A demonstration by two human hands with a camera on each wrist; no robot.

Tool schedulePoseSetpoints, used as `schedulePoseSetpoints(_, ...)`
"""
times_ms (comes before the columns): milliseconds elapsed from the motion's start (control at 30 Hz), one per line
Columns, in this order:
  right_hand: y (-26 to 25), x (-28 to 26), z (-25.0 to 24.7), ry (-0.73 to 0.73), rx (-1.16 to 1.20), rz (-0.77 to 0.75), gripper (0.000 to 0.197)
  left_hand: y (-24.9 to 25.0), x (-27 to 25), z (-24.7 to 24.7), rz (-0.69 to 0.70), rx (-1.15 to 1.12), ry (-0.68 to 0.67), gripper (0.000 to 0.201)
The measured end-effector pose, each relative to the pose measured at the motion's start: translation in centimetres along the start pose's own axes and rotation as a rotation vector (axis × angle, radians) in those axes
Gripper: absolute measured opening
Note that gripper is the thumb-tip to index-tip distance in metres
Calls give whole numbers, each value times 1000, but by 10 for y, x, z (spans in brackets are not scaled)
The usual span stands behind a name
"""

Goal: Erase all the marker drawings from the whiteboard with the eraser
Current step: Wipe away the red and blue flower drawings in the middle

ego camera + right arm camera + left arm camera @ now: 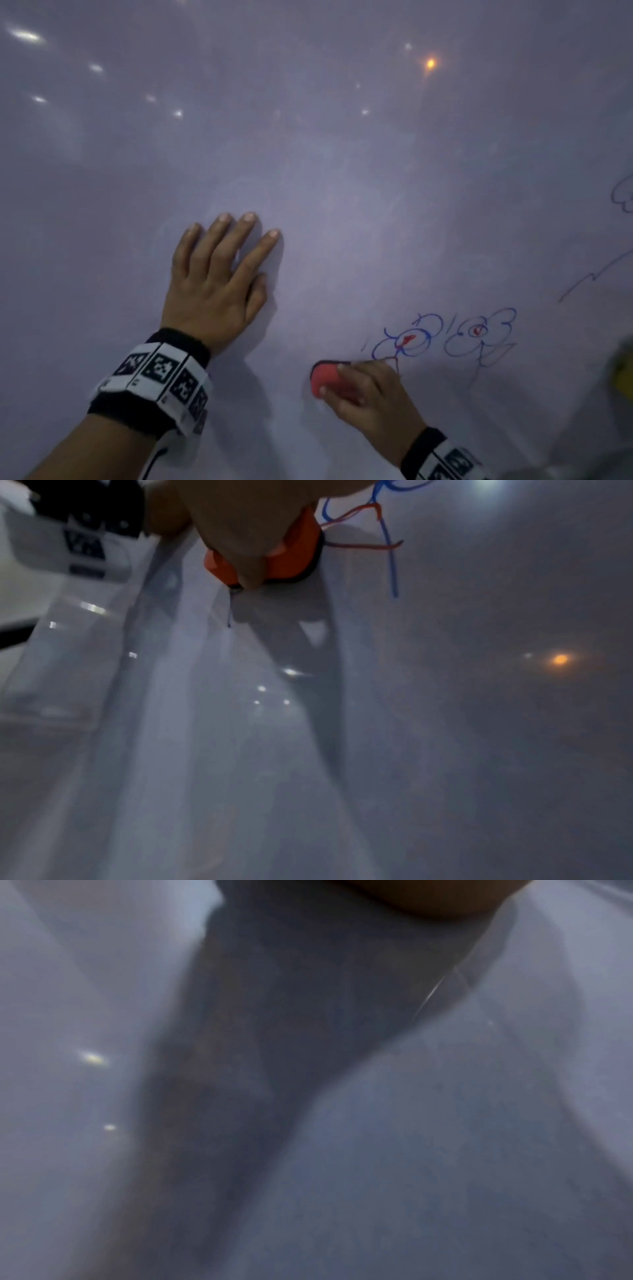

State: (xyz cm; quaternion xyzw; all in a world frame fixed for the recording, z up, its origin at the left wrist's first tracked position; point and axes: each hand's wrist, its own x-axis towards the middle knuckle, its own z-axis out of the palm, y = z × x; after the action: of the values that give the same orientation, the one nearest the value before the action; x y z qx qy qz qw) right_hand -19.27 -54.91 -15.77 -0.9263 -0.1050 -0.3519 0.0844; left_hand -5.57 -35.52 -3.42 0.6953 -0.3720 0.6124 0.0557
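The whiteboard (342, 154) fills the head view. My right hand (363, 387) grips a red eraser (325, 375) with a black base and presses it to the board just below-left of a blue flower drawing with a red centre (406, 341). A second blue flower (479, 335) lies right of it. My left hand (219, 274) rests flat on the board, fingers straight and spread, up-left of the eraser. In the right wrist view the eraser (291, 558) sits under my fingers (240, 534), beside blue and red marker lines (387, 534). The left wrist view shows only blurred board (445, 1123).
More blue marker lines run at the right edge: a squiggle (623, 195) and a long slanted stroke (592, 277). A blurred yellow object (625, 373) sits at the far right. Ceiling lights reflect on the board's upper part (430, 63).
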Motion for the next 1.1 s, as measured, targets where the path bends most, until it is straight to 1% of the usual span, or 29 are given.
schedulePoseSetpoints(33, 10, -8, -3, -4, -92, -157, 13, 2, 1, 0, 2, 2, -2, 46)
schedulePoseSetpoints(67, 14, -5, -13, 14, -88, -199, 12, 2, 4, 0, 2, 3, 3, 47)
schedulePoseSetpoints(100, 15, 7, -25, 97, -110, -100, 10, 2, 4, 1, -5, -1, -4, 47)
schedulePoseSetpoints(133, 16, 18, -34, 147, -8, 28, 7, 1, 4, 1, -2, 1, -11, 48)
schedulePoseSetpoints(167, 14, 30, -41, 227, -19, 126, 5, 0, 3, 1, 7, 0, -13, 48)
schedulePoseSetpoints(200, 15, 39, -42, 328, 21, 154, 14, 0, 2, 1, 6, 7, -20, 49)
schedulePoseSetpoints(233, 13, 40, -39, 349, -63, 164, 17, 0, 2, 1, 7, 13, -26, 49)
schedulePoseSetpoints(267, 10, 37, -29, 337, 20, 157, 12, 0, 2, 1, 8, 15, -29, 49)
schedulePoseSetpoints(300, 2, 30, -22, 253, -41, 117, 16, 1, 2, 1, 8, 13, -22, 49)
schedulePoseSetpoints(333, -4, 19, -12, 188, -24, 26, 18, 2, 3, 1, 5, 17, -30, 49)
schedulePoseSetpoints(367, -2, 2, 1, 133, -104, -139, 9, 1, 2, 1, 1, 17, -27, 49)
schedulePoseSetpoints(400, 1, -14, 14, 99, -148, -294, 14, 1, 2, 2, 1, 20, -22, 49)
schedulePoseSetpoints(433, 10, -23, 18, 58, -197, -408, 24, 1, 1, 2, 6, 19, -11, 49)
schedulePoseSetpoints(467, 22, -28, 19, 21, -202, -476, 28, 1, 1, 2, 7, 22, -7, 49)
schedulePoseSetpoints(500, 27, -24, 17, 74, -208, -516, 27, 1, 1, 2, 9, 20, -4, 49)
schedulePoseSetpoints(533, 28, -14, 8, 146, -241, -521, 24, 1, 2, 2, 13, 20, -6, 49)
schedulePoseSetpoints(567, 26, -2, -1, 213, -233, -446, 22, 1, 2, 3, 18, 17, -5, 49)
schedulePoseSetpoints(600, 23, 8, -10, 281, -233, -335, 22, 0, 2, 3, 20, 17, -13, 50)
schedulePoseSetpoints(667, 17, 17, -9, 414, -192, -185, 28, 0, 1, 4, 12, 16, -22, 50)
schedulePoseSetpoints(700, 12, 14, -2, 438, -165, -191, 35, 0, 0, 4, 7, 16, -23, 50)
schedulePoseSetpoints(733, 9, 3, 6, 360, -156, -264, 37, 1, 0, 3, 0, 17, -23, 50)
schedulePoseSetpoints(800, 16, -24, 17, 150, -250, -512, 26, 0, 0, 2, 1, 15, -18, 49)
schedulePoseSetpoints(833, 26, -35, 15, 72, -281, -578, 24, 1, 1, 2, 6, 15, -16, 49)
schedulePoseSetpoints(867, 39, -39, 3, 29, -298, -594, 25, 0, 1, 2, 12, 14, -11, 48)
schedulePoseSetpoints(900, 50, -37, -13, 40, -323, -576, 25, 0, 0, 2, 15, 12, -7, 48)
schedulePoseSetpoints(1000, 76, -5, -70, 199, -410, -413, 26, 1, 1, 2, 20, -8, 10, 48)
schedulePoseSetpoints(1033, 82, 7, -84, 265, -426, -306, 27, 0, 2, 2, 22, -8, 10, 49)
schedulePoseSetpoints(1067, 83, 15, -91, 307, -456, -165, 29, 0, 1, 1, 22, -6, 6, 49)
schedulePoseSetpoints(1100, 82, 17, -88, 282, -371, -44, 31, 0, 0, 1, 21, -5, 6, 50)
